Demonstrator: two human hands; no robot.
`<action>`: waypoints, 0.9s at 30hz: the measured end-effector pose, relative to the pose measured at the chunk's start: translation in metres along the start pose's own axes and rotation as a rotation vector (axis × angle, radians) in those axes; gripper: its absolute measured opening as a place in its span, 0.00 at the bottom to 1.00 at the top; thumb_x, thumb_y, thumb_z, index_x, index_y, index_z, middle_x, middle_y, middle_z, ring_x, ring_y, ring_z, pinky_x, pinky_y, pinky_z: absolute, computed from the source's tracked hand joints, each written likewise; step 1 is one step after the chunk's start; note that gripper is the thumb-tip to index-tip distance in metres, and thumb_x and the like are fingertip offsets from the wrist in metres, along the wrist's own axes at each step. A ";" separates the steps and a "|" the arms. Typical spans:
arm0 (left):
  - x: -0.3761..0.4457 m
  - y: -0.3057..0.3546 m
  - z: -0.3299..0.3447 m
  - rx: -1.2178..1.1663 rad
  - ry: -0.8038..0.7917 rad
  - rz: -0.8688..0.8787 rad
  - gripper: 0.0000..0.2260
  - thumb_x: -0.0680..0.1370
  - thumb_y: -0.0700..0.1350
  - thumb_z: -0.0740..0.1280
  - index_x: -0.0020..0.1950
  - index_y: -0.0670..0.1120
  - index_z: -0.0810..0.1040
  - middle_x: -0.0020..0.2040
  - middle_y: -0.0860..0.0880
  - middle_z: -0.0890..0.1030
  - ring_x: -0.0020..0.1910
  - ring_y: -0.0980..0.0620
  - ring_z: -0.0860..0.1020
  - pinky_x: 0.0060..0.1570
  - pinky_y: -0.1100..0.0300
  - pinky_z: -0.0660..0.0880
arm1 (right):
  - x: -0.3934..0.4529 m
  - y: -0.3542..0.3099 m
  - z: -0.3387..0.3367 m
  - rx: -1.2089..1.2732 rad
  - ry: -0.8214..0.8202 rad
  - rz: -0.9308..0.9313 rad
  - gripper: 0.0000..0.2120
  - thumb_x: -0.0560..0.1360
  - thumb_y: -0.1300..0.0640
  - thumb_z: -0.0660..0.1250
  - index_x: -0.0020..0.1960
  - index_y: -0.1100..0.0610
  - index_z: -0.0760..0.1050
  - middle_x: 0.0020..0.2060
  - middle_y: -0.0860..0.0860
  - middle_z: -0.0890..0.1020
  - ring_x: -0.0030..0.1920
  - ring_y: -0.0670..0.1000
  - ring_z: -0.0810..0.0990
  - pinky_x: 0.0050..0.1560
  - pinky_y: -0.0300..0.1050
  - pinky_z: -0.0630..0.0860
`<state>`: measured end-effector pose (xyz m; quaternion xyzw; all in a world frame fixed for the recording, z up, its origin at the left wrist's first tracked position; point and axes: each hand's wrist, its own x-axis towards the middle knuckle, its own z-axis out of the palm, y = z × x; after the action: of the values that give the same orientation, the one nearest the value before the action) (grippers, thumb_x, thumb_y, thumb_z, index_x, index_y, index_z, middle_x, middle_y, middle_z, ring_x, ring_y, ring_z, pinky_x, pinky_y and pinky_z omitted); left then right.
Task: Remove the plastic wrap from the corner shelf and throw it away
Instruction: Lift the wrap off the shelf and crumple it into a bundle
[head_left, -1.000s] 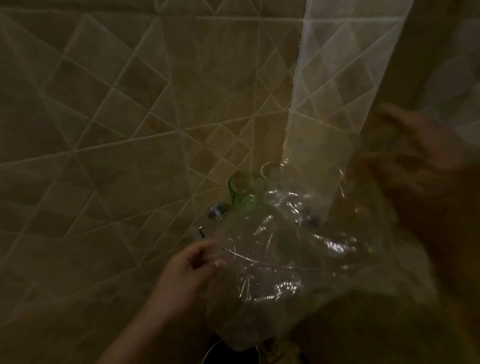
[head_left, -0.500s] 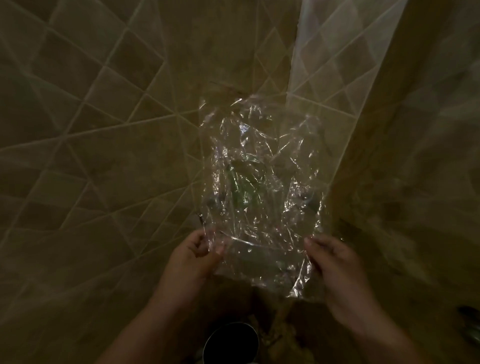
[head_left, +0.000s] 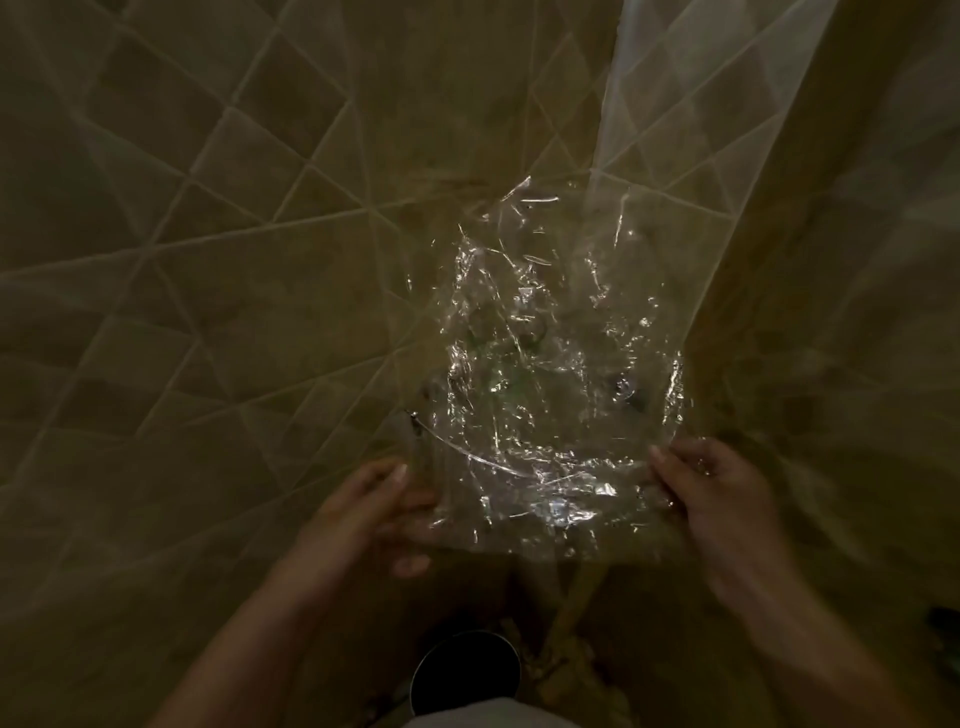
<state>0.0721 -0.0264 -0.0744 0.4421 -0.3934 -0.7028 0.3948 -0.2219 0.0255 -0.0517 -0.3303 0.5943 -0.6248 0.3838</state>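
A crinkled sheet of clear plastic wrap (head_left: 545, 364) is stretched upright in front of the tiled corner. My left hand (head_left: 363, 514) pinches its lower left edge and my right hand (head_left: 722, 493) pinches its lower right edge. Behind the sheet the chrome rim of the corner shelf (head_left: 457, 447) shows through, along with a faint green glass (head_left: 493, 379) standing on it. The rest of the shelf is blurred by the wrap.
Diamond-patterned tile walls meet at the corner, with a brighter strip of wall (head_left: 691, 104) at the upper right. A dark round bin (head_left: 465, 670) stands on the floor below my hands. The light is dim.
My right hand came down from the upper right and took the wrap's lower right edge. The sheet went from bunched over the shelf to spread flat between both hands, now slightly lower and to the right.
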 end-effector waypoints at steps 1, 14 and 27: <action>0.000 -0.002 0.007 0.028 -0.050 -0.049 0.19 0.68 0.53 0.72 0.57 0.51 0.77 0.47 0.46 0.86 0.39 0.48 0.84 0.30 0.58 0.78 | -0.003 0.000 0.002 -0.009 -0.031 -0.013 0.04 0.70 0.57 0.72 0.40 0.57 0.79 0.30 0.51 0.84 0.27 0.46 0.79 0.25 0.38 0.75; -0.020 -0.042 -0.012 0.079 -0.019 0.045 0.23 0.70 0.41 0.72 0.64 0.48 0.75 0.45 0.44 0.86 0.38 0.48 0.82 0.38 0.58 0.78 | 0.023 -0.016 0.008 -0.070 -0.112 -0.038 0.10 0.73 0.55 0.69 0.36 0.58 0.80 0.25 0.49 0.80 0.26 0.47 0.74 0.25 0.38 0.70; -0.019 -0.024 -0.004 0.202 -0.088 0.027 0.16 0.71 0.33 0.71 0.58 0.42 0.78 0.49 0.43 0.85 0.44 0.48 0.82 0.43 0.56 0.78 | 0.007 -0.008 0.001 -0.006 -0.227 -0.097 0.06 0.71 0.54 0.69 0.40 0.56 0.81 0.27 0.50 0.81 0.27 0.46 0.76 0.26 0.35 0.72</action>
<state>0.0768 -0.0009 -0.0917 0.4431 -0.4852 -0.6728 0.3401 -0.2254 0.0188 -0.0442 -0.4284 0.5322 -0.5996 0.4167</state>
